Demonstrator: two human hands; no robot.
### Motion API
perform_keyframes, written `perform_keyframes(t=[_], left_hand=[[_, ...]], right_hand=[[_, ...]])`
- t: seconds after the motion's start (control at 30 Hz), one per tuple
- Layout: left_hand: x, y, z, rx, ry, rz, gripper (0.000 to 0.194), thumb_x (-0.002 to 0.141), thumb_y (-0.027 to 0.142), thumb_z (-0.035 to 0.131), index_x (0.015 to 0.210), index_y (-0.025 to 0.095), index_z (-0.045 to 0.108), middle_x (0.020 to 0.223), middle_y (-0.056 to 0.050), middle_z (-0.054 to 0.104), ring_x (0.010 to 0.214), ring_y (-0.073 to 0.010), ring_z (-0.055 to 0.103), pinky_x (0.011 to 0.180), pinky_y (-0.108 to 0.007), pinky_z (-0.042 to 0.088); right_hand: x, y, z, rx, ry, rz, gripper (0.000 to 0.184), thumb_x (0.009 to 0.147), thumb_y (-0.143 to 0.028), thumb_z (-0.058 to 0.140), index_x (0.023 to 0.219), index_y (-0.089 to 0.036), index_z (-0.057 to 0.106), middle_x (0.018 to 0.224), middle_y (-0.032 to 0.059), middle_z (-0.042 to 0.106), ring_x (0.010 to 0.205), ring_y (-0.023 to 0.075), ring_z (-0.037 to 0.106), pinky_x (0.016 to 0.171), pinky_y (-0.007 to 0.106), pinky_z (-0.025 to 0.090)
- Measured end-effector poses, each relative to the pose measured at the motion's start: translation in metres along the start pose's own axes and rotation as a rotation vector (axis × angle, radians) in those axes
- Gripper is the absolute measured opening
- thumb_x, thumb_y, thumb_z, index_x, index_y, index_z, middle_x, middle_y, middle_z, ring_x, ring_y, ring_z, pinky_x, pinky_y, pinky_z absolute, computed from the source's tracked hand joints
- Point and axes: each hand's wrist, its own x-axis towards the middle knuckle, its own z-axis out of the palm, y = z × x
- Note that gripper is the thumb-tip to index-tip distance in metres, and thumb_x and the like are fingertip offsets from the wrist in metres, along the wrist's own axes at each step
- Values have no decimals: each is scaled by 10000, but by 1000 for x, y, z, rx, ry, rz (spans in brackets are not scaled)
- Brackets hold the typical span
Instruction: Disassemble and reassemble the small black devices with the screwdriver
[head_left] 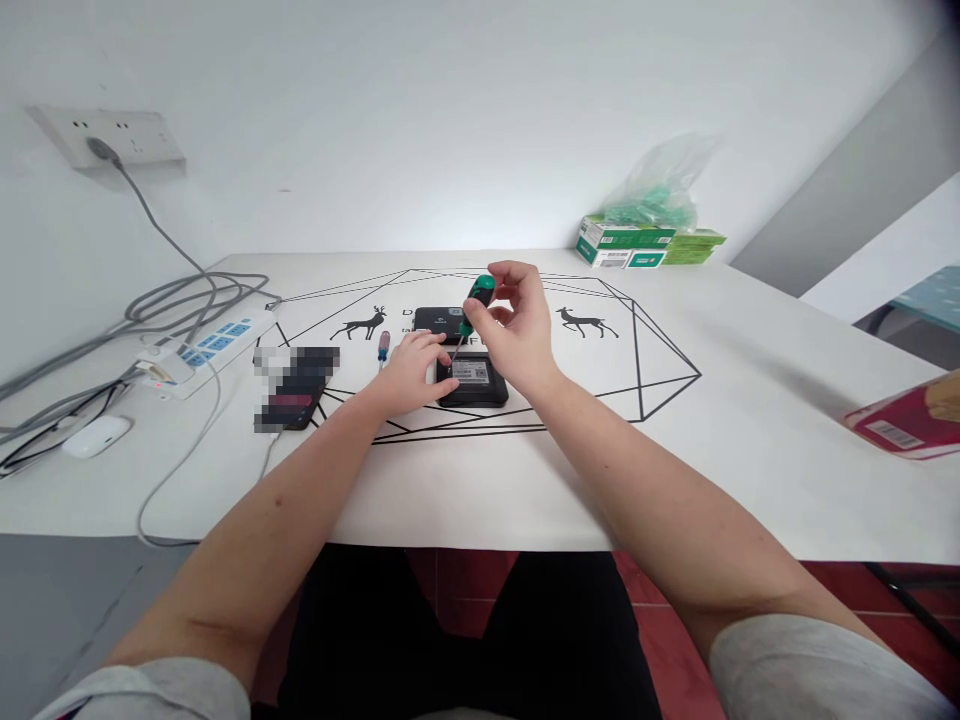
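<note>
A small black device with a printed label (470, 372) lies flat on the table. My left hand (409, 375) holds it at its left end, thumb on its face and fingers spread near its upper left corner. My right hand (525, 325) grips a green-and-black screwdriver (480, 292) by its handle, the shaft slanting down to the device's upper left corner. Fingers partly hide the tip. Just behind lies a flat black piece (429, 320) with a small logo, touched or overlapped by my left fingertips. A second, smaller screwdriver (384, 345) rests left of my left hand.
A phone (304, 390), a power strip (225, 345) with tangled cables and a white earphone case (96, 436) occupy the left. Green-and-white boxes (626, 240) with a plastic bag (664, 190) stand at the back right. A red package (907, 420) sits at the right edge.
</note>
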Motion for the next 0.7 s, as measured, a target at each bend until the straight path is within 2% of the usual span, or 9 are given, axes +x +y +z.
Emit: perform_keyframes(t=[0.03, 0.1, 0.17, 0.23, 0.43, 0.57, 0.7], left_hand=[[1, 1, 0, 20, 29, 22, 175, 972, 406, 724, 1015, 236, 726, 1570, -128, 657, 1560, -386, 452, 1303, -609, 348], [3, 4, 1, 43, 62, 43, 115, 988, 309, 679, 895, 243, 693, 1447, -103, 729, 1435, -347, 551, 1257, -577, 402], [4, 6, 2, 63, 78, 33, 126, 995, 255, 652, 874, 244, 685, 1370, -89, 756, 1353, -320, 594, 1221, -547, 432], [6, 6, 2, 106, 98, -34, 116, 992, 228, 652, 886, 245, 697, 1340, -81, 762, 1330, -316, 599, 1212, -544, 429], [13, -5, 2, 334, 158, -378, 151, 991, 186, 646, 882, 225, 744, 1243, -152, 755, 1345, -410, 555, 1137, -614, 432], [15, -15, 3, 339, 178, -449, 183, 974, 168, 636, 855, 221, 764, 1224, -201, 730, 1355, -472, 511, 1136, -681, 382], [13, -24, 2, 339, 202, -499, 169, 962, 165, 620, 915, 217, 773, 1240, -224, 703, 1362, -492, 493, 1136, -700, 376]], right_hand=[[0, 0, 0, 8, 17, 3, 402, 919, -293, 721, 1278, -331, 544, 1158, 26, 636, 1011, 188, 660, 746, 342, 616], [0, 0, 0, 17, 34, 10, 397, 915, -286, 724, 1268, -328, 547, 1146, 24, 635, 1004, 184, 656, 740, 335, 609], [0, 0, 0, 17, 35, 17, 391, 917, -286, 725, 1263, -328, 548, 1144, 24, 634, 1005, 182, 656, 737, 329, 605], [1, 1, 0, 15, 44, 20, 385, 919, -286, 723, 1261, -327, 550, 1143, 23, 632, 1005, 179, 655, 732, 322, 600], [1, 3, -1, -5, 41, 54, 395, 918, -317, 730, 1268, -323, 546, 1153, 26, 637, 1043, 191, 655, 754, 332, 600], [1, 5, -3, -27, 2, 102, 404, 922, -354, 724, 1282, -320, 545, 1180, 40, 638, 1086, 215, 655, 820, 379, 620], [0, 4, -3, -30, 3, 112, 398, 919, -367, 716, 1276, -316, 547, 1166, 41, 635, 1072, 216, 650, 819, 383, 616]])
